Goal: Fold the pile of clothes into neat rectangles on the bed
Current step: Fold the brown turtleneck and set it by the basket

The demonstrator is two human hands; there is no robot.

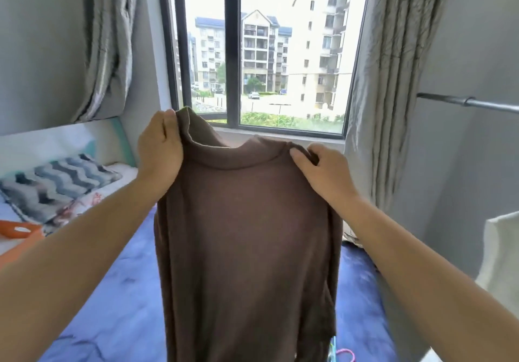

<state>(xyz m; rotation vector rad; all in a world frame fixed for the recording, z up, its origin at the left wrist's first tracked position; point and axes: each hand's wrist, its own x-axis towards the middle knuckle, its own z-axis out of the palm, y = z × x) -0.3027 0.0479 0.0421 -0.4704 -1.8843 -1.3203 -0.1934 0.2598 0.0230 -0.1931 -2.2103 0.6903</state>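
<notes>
Two hands up: left hand (160, 148) pinches one brown sweater (247, 235) at 11 o'clock shoulder, right hand (323, 170) grips 1 o'clock shoulder. Sweater hangs above blue bed (118, 291); one striped pillow (56, 184) at 9 o'clock.

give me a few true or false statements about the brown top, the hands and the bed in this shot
1. Both hands grip the brown top near its shoulders. True: the left hand and the right hand each pinch the fabric beside the neckline.
2. The brown top lies flat on the bed. False: it hangs upright in the air above the blue bed sheet.
3. A wavy-striped pillow lies to the left of the top. True.
4. The curtains are drawn across the window. False: the curtains are pulled aside and the window shows buildings outside.
5. The right hand is empty. False: it holds the top's shoulder.
</notes>
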